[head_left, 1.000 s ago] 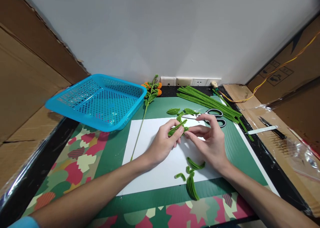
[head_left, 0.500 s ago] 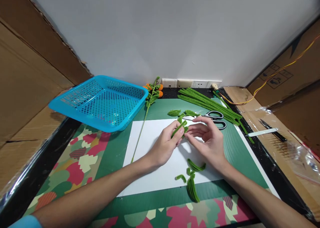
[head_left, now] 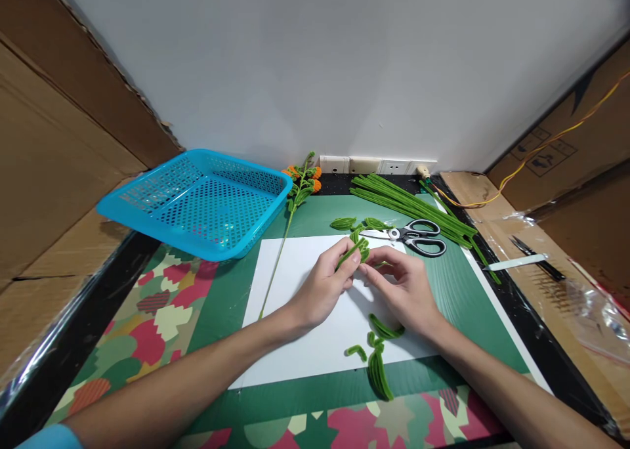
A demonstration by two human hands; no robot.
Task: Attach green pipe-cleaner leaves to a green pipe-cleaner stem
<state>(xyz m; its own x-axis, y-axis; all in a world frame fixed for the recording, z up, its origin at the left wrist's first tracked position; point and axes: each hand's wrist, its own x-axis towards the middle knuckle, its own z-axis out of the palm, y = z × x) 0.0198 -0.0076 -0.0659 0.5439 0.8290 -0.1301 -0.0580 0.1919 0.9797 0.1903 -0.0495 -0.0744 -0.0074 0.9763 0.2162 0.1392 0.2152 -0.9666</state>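
My left hand (head_left: 325,285) and my right hand (head_left: 401,291) meet over the white sheet (head_left: 300,304), both pinching a bent green pipe cleaner piece (head_left: 357,251). The fingers of both hands are curled round it. Several folded green leaf shapes (head_left: 377,354) lie near my right wrist. Two more leaf shapes (head_left: 343,223) lie just beyond my fingers.
A blue mesh basket (head_left: 197,199) sits tilted at the left. A stem with orange flowers (head_left: 298,190) lies beside it. Black-handled scissors (head_left: 418,237) and a bundle of straight green pipe cleaners (head_left: 408,205) lie at the back right. A small cutter (head_left: 534,257) rests on the cardboard.
My right hand has closed in and its fingers have curled down onto the green piece. The piece has tilted more upright between my hands.
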